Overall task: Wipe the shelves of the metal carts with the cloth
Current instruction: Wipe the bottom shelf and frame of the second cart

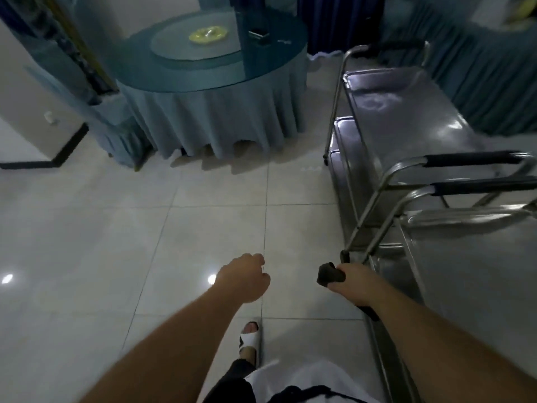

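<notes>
Blurring dark cloth [330, 274] in right hand [353, 282]

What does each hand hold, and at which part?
The right hand grips a dark crumpled cloth at one end. The left hand is curled, holding nothing.

Two hands are showing: the left hand [245, 279] is curling into a loose fist holding nothing, and the right hand [353, 282] is gripping one dark cloth [329, 274]. Two metal carts are standing beyond and to the right of that grip, the near cart [465, 257] just beside it and the far cart [406, 112] well past it. Three padded handles are showing on them. One round table [203, 68] is standing far left of the grip, carrying one yellow dish [207, 34]. One sandalled foot [249, 338] is showing below.
</notes>
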A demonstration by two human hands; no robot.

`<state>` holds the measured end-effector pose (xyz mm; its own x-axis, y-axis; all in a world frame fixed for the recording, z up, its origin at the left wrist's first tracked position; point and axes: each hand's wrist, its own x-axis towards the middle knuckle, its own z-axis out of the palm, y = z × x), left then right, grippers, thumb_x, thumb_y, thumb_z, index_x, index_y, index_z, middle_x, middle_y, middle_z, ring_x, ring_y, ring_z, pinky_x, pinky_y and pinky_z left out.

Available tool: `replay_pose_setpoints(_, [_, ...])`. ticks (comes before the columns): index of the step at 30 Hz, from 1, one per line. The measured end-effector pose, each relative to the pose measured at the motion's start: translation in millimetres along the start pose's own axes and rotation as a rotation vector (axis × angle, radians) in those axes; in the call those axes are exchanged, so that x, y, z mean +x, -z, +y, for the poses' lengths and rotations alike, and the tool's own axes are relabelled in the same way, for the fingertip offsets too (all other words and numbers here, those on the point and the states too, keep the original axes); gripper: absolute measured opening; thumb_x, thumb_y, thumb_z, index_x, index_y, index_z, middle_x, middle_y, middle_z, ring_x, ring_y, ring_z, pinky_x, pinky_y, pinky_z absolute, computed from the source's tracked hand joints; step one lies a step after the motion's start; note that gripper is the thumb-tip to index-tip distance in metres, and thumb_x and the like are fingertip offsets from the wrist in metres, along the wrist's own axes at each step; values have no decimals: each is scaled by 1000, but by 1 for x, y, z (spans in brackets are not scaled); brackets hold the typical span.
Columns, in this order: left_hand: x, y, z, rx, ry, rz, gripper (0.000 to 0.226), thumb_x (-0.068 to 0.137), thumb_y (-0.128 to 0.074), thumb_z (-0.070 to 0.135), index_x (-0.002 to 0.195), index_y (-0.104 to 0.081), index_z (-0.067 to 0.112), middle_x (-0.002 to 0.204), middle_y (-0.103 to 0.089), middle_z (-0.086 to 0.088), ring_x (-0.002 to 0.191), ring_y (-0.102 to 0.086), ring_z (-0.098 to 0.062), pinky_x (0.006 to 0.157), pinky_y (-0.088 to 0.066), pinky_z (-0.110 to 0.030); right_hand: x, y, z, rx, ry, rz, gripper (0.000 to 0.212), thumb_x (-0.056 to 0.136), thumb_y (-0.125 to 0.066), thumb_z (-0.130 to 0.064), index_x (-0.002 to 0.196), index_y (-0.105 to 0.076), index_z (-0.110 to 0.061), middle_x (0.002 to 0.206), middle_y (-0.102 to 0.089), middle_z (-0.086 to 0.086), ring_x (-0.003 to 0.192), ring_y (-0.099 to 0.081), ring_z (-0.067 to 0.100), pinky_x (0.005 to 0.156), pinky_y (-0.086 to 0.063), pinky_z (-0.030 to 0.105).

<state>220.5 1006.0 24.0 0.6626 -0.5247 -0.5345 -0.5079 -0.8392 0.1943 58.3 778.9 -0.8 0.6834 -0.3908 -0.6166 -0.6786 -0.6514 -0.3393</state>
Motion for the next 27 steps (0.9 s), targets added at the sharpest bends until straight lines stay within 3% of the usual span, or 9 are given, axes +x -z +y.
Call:
replay_pose_setpoints(4, [68, 38, 8, 59, -176, -64, 53, 103, -48, 42, 153, -46, 27, 147, -54, -2, 132, -55, -27, 106, -47, -40, 18, 16, -12, 128, -152, 44, 38, 96, -68, -47, 122, -64, -21, 119, -67, 7, 105, -64, 24, 97, -53, 39])
replay_pose_setpoints(11, [148, 55, 56, 254, -413, -201, 52, 102, -47, 42, 152, -47, 27, 147, -54, -2, 129, -57, -27, 106, -50, -44, 16, 6, -20, 458, -341, 109, 34, 97, -68, -44, 118, -66, -18, 111, -68, 6, 99, -64, 21, 96, -54, 40])
replay_pose_setpoints(14, [169, 51, 84, 339, -482, -263, 54, 102, -47, 42, 154, -46, 27, 149, -53, -2, 129, -57, -26, 105, -49, -41, 11, -7, 0, 550, -440, 120, 28, 97, -66, -45, 105, -66, -18, 102, -69, 5, 95, -66, 20, 96, -54, 42])
replay_pose_setpoints(19, [197, 46, 137, 446, -576, -277, 53, 101, -47, 40, 153, -46, 28, 149, -52, -2, 129, -55, -26, 101, -46, -39, 18, -12, 49, 548, -566, 130, 41, 99, -58, -57, 115, -66, -19, 111, -70, 3, 100, -66, 21, 95, -54, 39])
replay_pose_setpoints(22, [207, 46, 160, 463, -634, -294, 52, 103, -47, 42, 153, -46, 28, 150, -53, -1, 130, -55, -25, 104, -47, -38, 27, -6, 67, 590, -618, 176, 37, 99, -57, -55, 109, -67, -21, 101, -69, 3, 92, -65, 19, 86, -54, 35])
replay_pose_setpoints(27, [238, 41, 186, 487, -671, -360, 51, 105, -47, 40, 154, -46, 27, 150, -53, -2, 129, -55, -22, 105, -48, -37, 34, -5, 70, 722, -667, 249, 32, 99, -61, -50, 108, -66, -19, 99, -69, 2, 91, -65, 17, 87, -56, 37])
